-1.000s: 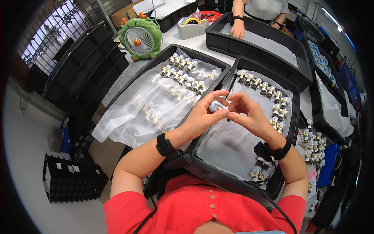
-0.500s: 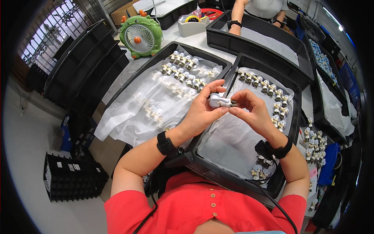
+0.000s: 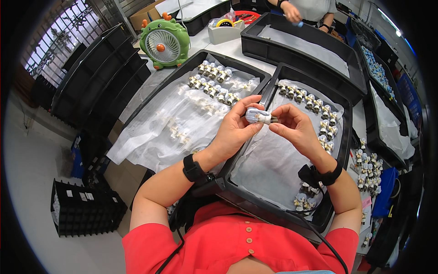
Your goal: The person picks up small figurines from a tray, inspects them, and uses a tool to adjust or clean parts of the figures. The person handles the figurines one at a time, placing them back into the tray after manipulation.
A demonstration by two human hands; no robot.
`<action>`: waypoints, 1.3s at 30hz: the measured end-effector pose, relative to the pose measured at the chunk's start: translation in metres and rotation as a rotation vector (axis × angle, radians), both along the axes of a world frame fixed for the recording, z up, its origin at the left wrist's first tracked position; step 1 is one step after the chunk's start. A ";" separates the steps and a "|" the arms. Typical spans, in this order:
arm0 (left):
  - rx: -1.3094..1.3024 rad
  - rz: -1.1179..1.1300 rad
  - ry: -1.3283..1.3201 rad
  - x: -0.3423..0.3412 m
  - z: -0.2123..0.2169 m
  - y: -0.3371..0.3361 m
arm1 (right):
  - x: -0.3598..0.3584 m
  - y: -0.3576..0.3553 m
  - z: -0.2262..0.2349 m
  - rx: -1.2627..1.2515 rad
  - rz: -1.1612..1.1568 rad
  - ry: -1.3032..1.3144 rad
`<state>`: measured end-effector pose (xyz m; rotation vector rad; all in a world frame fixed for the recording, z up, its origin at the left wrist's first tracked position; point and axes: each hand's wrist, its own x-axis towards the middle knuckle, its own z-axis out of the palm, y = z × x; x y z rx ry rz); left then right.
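A small figurine [image 3: 260,116] with pale grey-blue hair, a white body and dark feet lies sideways between my hands, above the inner edges of two black trays. My left hand [image 3: 237,121] grips its head end between thumb and fingers. At the dark feet, my right hand [image 3: 292,122] pinches with thumb and forefinger. Beneath my right hand is the right tray [image 3: 283,68], lined with white sheet and holding figurines [image 3: 326,112] along its far and right sides. The left tray [image 3: 219,54] has rows of similar figurines [image 3: 212,86], some under a translucent white sheet [image 3: 150,123].
A green fan [image 3: 165,43] stands behind the left tray, near a tape dispenser [image 3: 226,32]. Across the table, a co-worker's hand [image 3: 292,13] is above another black tray [image 3: 301,52]. More figurines [image 3: 369,171] lie at the right. Stacked black crates [image 3: 91,77] stand left.
The figurine has turned about its length in my fingers, showing more of its front. My right thumb has shifted away from my left thumb. The co-worker's hand has lifted from the far tray, holding something blue.
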<state>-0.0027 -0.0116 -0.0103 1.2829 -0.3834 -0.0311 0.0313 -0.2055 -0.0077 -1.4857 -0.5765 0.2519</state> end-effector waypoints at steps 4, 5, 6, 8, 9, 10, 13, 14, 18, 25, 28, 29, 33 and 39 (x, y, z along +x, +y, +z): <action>0.005 0.006 0.012 -0.001 0.002 0.000 | 0.001 0.000 -0.001 0.000 -0.009 0.006; 0.003 0.007 0.017 -0.001 0.002 0.000 | 0.001 0.001 -0.001 0.004 -0.015 0.008; 0.002 0.009 0.023 -0.001 0.003 0.000 | 0.000 0.001 -0.001 0.008 -0.021 0.010; -0.001 0.011 0.021 -0.002 0.004 0.000 | -0.001 0.002 0.001 0.009 -0.029 -0.006; -0.003 0.012 0.019 -0.002 0.004 -0.001 | -0.002 0.002 0.002 0.010 -0.032 -0.014; -0.009 0.015 0.017 -0.002 0.004 -0.001 | -0.002 0.001 0.004 0.005 -0.029 0.000; -0.021 0.015 0.030 -0.002 0.003 -0.001 | -0.001 0.000 0.005 0.006 -0.010 0.053; -0.020 0.012 0.045 -0.003 0.004 0.000 | -0.001 0.000 0.005 0.015 0.004 0.078; 0.019 0.022 0.096 0.000 -0.002 0.002 | 0.003 0.000 -0.007 0.019 0.063 0.100; -0.065 0.064 0.242 -0.005 0.012 0.008 | -0.004 0.004 -0.002 -0.038 0.058 0.014; 0.048 0.069 0.143 -0.003 0.034 0.016 | -0.003 0.003 -0.001 -0.041 0.035 -0.011; 0.122 0.094 0.089 0.002 0.043 0.018 | -0.003 0.002 -0.001 -0.044 0.024 -0.017; 0.741 0.304 -0.177 0.060 0.049 0.040 | -0.004 -0.002 0.001 -0.071 -0.017 -0.061; 1.062 0.461 -0.111 0.167 -0.001 0.076 | 0.003 0.002 -0.003 -0.069 -0.057 -0.104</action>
